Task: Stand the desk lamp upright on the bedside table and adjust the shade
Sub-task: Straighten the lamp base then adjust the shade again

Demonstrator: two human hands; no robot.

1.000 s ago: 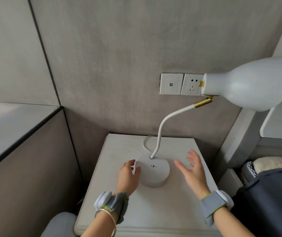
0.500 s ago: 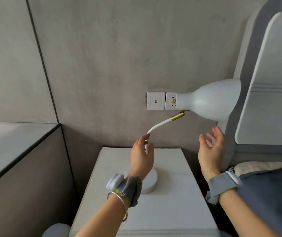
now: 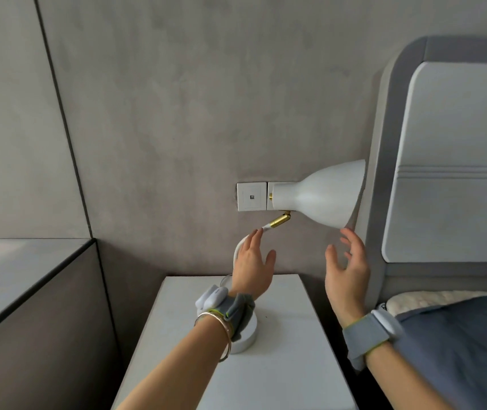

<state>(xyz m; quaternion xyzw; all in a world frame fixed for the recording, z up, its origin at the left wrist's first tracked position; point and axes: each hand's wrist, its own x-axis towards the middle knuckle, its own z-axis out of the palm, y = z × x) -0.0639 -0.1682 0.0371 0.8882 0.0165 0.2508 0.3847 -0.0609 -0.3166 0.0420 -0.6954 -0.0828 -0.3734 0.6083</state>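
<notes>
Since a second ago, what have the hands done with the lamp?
Both hands rose from beside the lamp base: the left hand now by the gooseneck, the right hand open under the shade. Neither grips. The lamp stays upright on the bedside table.

Lamp [image 3: 316, 199] on bedside table [image 3: 280, 380], bed [image 3: 458, 350] to its right.

We see a white lamp shade [image 3: 322, 198] with a brass-gold joint [image 3: 279, 222], white wall plates [image 3: 251, 196] on mottled grey wall [image 3: 192, 113], a white bedside table [image 3: 280, 365], grey wrist straps [image 3: 369, 332], a gold bangle [image 3: 227, 332] and dark blue bedding [image 3: 458, 350].
</notes>
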